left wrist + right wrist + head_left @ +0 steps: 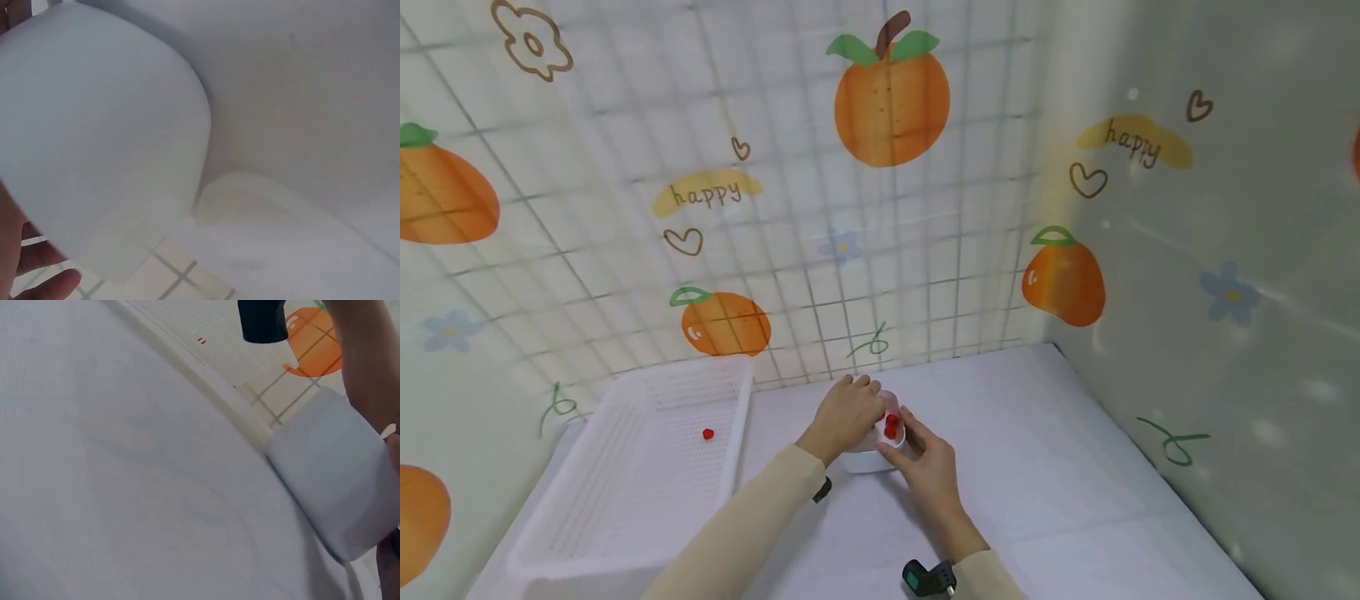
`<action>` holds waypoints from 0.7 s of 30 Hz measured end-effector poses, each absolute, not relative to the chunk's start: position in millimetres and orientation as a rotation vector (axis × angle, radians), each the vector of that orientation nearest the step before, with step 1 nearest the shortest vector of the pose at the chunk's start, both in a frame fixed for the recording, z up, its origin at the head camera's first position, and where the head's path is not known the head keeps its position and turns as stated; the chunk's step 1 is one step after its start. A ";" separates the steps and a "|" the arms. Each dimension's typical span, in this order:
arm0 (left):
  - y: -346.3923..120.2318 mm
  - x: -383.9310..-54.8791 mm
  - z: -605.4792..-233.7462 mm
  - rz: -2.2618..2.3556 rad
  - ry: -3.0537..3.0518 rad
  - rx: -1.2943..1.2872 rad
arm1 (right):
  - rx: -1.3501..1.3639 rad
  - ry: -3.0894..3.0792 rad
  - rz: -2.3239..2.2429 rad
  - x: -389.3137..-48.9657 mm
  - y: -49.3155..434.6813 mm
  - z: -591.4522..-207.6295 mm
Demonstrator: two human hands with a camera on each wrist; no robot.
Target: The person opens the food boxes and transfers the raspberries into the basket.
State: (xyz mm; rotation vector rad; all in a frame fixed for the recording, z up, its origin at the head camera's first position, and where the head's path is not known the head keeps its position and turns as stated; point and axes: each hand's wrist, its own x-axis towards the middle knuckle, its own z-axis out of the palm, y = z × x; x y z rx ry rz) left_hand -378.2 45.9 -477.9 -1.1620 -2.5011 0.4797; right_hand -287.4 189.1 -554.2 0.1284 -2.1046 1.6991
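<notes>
In the head view, a small white container (868, 462) with rounded corners stands on the white table, with a few small red pieces (891, 427) inside. My right hand (931, 469) grips its right side, thumb on the near edge and fingers on the far side. From the left, my left hand (847, 419) reaches over the container, fingers bent down at its opening; their tips are hidden. The left wrist view shows the container's smooth outer wall (106, 125) close up, with fingers (53, 284) beside it. In the right wrist view the container (337, 478) appears at the right.
A large white perforated basket (741, 433) stands at the left, with one small red piece (707, 434) in it. Curtain-like walls (895, 275) with orange fruit prints enclose the table (1037, 467) at the back and right. Dark wrist devices (928, 577) sit on both wrists.
</notes>
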 end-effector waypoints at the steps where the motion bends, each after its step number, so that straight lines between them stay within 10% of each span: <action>1: 44.3 -378.2 -476.4 0.507 -2.486 -1.161 | 0.117 -2.111 1.706 -287.2 189.0 -553.8; 21: -1.7 -376.7 -424.8 0.561 -2.494 -1.042 | 0.044 -2.186 1.704 -288.2 185.7 -553.0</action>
